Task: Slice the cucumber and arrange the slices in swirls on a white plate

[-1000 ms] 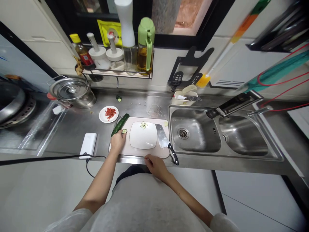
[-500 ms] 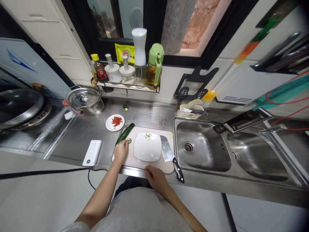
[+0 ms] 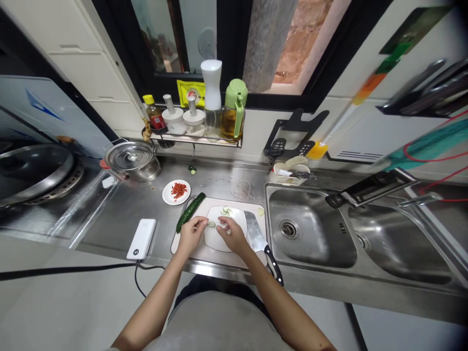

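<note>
My left hand [image 3: 193, 233] pinches a thin cucumber slice [image 3: 212, 224] over the left side of a white square plate [image 3: 226, 239]. My right hand [image 3: 231, 234] is over the plate just right of the slice, its fingers apart. Several cucumber slices [image 3: 226, 211] form a curved pattern near the plate's far edge. The plate lies on a pale cutting board [image 3: 204, 256]. Along the board's left edge rests a dark green cucumber [image 3: 190, 212]. A cleaver [image 3: 256, 231] lies right of the plate, its black handle over the board's near right corner.
Left of the board are a small plate [image 3: 165, 195] of chopped red pieces and a white power bank [image 3: 142, 239]. Further left stand a steel pot [image 3: 146, 170] and a wok [image 3: 62, 170]. A double sink [image 3: 310, 224] is on the right; a condiment shelf [image 3: 197, 140] is behind.
My left hand has moved right from beside the cucumber to the plate with a slice. My right hand has risen from the counter's front edge to over the plate, and its fingers have opened.
</note>
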A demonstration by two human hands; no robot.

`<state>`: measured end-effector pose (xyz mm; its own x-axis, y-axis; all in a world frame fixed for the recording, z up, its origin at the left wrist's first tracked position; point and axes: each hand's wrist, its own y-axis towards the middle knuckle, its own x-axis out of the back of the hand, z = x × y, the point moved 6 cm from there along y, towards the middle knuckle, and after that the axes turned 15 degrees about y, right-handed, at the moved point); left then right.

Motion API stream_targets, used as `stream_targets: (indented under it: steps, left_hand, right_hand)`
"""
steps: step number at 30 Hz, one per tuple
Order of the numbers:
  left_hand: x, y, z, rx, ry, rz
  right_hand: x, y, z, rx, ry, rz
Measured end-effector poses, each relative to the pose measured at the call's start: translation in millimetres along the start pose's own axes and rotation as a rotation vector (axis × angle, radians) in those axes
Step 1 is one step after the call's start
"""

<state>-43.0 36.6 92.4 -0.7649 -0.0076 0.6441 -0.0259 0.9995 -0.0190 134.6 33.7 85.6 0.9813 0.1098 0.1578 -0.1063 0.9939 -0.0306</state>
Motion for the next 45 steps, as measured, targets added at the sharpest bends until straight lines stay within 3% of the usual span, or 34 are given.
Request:
stream_targets:
  steps: [8, 13, 17, 24, 34, 40, 45]
  left_hand:
    - [-18.4, 2, -15, 0.024, -0.09, 0.082]
    - [-36.2, 1, -16, 0.095, -0.26, 0.141]
    - [-49.8, -2, -16, 0.156, -0.434, 0.232]
    - [-64.2, -6, -16, 0.163, -0.499, 0.236]
    - [-82.2, -10, -7, 0.149, -0.379, 0.261]
    - [-109.3, -6, 0, 0.104, -0.207, 0.3]
    - [-128.8, 8, -5, 0.029, -0.047, 0.31]
  right_hand:
    - [-3, -4, -10, -0.095, 0.176, -0.026]
    - [1, -13, -20, -0.284, 0.354, -0.039]
    - [6, -21, -25, -0.406, 0.482, -0.124]
    - [11, -32, -33, -0.424, 0.553, -0.174]
    - [20, -51, -59, -0.374, 0.344, -0.154]
    - [37, -52, -63, -0.289, -0.106, -0.143]
    - [49, -43, -64, -0.356, -0.417, -0.111]
